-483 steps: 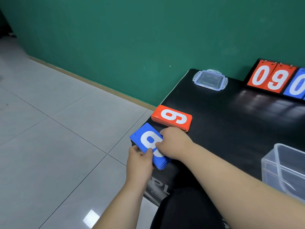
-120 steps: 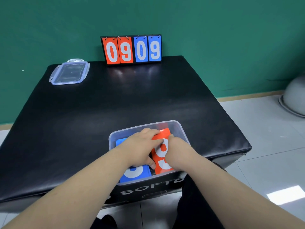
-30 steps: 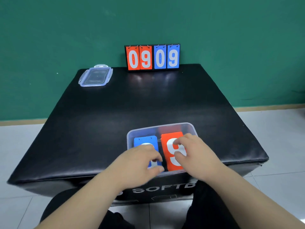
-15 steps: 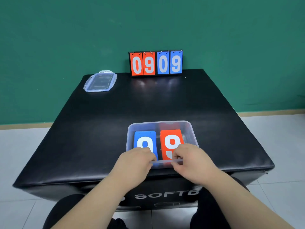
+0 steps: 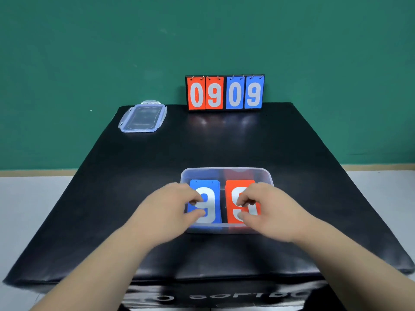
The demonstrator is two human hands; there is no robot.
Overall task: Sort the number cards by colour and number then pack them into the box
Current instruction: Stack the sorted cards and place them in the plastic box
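1. A black padded table (image 5: pixel 224 144) fills the view; the white lettering on its front is too blurred to read.
2. A clear box (image 5: pixel 226 169) sits near its front edge, holding blue cards (image 5: pixel 205 184) on the left and red cards (image 5: pixel 238 184) on the right, each showing a white 9.
3. The left hand (image 5: pixel 173 209) hangs over the blue cards and the right hand (image 5: pixel 269 209) over the red. Their fingers are curled; whether they grip anything cannot be told.
4. A scoreboard (image 5: pixel 225 93) at the far edge reads 0909.
5. A clear lid (image 5: pixel 143 118) lies at the far left corner.

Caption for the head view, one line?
Left hand and right hand at box holding blue cards and red cards; lid off, far left.
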